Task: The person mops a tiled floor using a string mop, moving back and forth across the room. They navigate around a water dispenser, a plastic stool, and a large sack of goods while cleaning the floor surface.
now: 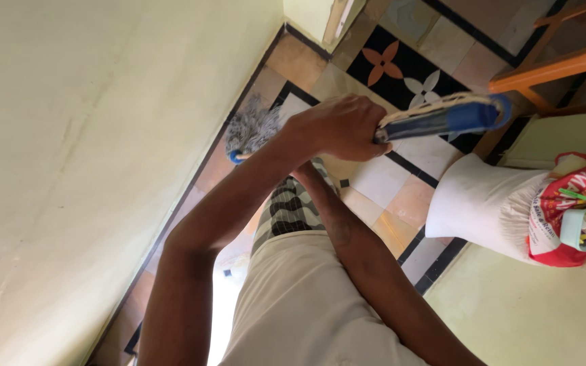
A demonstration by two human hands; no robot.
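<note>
My left hand [337, 127] is closed around a mop handle [442, 116], a blue shaft with a pale strip along it and a round blue end cap. The handle runs down behind my left forearm to a grey string mop head [252, 125], which lies on the tiled floor against the wall's dark skirting. My right forearm crosses under the left one. Only the wrist of my right hand [304, 171] shows, so its grip is hidden. Below my arms I see my cream shirt [306, 305] and a black-and-white checked cloth [293, 207].
A pale yellow wall [103, 135] fills the left side. The floor [408, 179] has patterned tiles with black borders. A white sack [490, 203], a red printed bag [557, 210] and a pale blue cup of pegs [584, 229] sit at the right. Orange wooden chair legs [564, 64] stand beyond.
</note>
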